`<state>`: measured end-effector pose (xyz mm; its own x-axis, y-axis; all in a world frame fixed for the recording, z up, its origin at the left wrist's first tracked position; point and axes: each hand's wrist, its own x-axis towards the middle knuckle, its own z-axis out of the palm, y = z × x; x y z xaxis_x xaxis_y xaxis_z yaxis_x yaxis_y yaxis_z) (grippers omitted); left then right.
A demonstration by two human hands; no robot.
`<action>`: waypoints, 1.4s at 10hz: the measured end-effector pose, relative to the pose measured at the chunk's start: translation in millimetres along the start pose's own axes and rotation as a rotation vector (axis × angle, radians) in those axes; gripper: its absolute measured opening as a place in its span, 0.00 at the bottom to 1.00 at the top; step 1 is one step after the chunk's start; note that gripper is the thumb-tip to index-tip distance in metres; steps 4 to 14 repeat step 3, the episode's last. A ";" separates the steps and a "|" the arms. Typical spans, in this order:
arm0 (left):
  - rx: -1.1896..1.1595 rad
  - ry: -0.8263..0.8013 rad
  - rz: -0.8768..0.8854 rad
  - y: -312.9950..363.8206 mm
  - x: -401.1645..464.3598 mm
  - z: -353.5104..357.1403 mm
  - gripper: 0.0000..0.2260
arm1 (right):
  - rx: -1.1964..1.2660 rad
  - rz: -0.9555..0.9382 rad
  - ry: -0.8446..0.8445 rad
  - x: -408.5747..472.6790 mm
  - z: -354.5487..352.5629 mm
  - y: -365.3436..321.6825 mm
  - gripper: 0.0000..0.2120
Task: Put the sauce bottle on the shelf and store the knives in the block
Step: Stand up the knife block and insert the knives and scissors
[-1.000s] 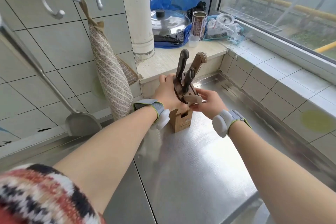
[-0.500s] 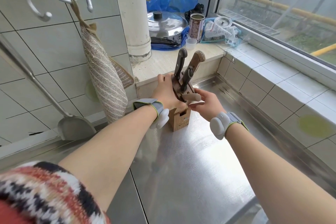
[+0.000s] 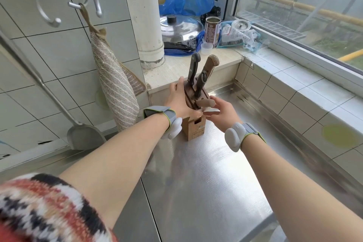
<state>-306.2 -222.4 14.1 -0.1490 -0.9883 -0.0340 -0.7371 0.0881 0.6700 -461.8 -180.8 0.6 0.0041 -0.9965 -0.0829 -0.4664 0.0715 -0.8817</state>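
A small wooden knife block (image 3: 194,129) stands on the steel counter near the back ledge. Three knives sit upright in it: a black-handled knife (image 3: 194,67), a brown wooden-handled knife (image 3: 211,64) and a dark-handled knife (image 3: 202,82). A beige-handled knife (image 3: 204,102) lies in the lowest front slot, its handle pointing right. My left hand (image 3: 177,102) clasps the block's left side and top. My right hand (image 3: 224,114) pinches the end of the beige handle between thumb and fingers. I see no sauce bottle that I can name for sure.
The tiled ledge (image 3: 176,68) behind the block holds a lidded pot (image 3: 180,27), a brown tin (image 3: 212,29), a small plastic cup (image 3: 206,48) and plastic bags. A white pipe (image 3: 145,15) rises at the left. A cloth mitt (image 3: 115,84) and spatula (image 3: 84,135) hang on the wall.
Both hands stay on the block and the beige handle. My right hand has slid back slightly, so more of that handle shows. The view has shifted a little.
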 end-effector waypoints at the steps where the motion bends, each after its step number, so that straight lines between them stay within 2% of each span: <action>1: 0.020 -0.041 -0.023 -2.3 -14.2 -8.5 0.58 | -0.012 0.010 0.005 -2.2 2.7 0.6 0.22; 2: 0.046 -0.072 -0.059 -11.3 -28.3 -16.6 0.57 | 0.012 0.055 0.044 -7.8 6.4 -0.6 0.27; 3: 0.029 -0.112 -0.063 -20.9 -47.5 -32.9 0.44 | 0.015 0.100 0.136 -23.1 8.3 -2.9 0.25; 14: 0.029 -0.112 -0.063 -20.9 -47.5 -32.9 0.44 | 0.015 0.100 0.136 -23.1 8.3 -2.9 0.25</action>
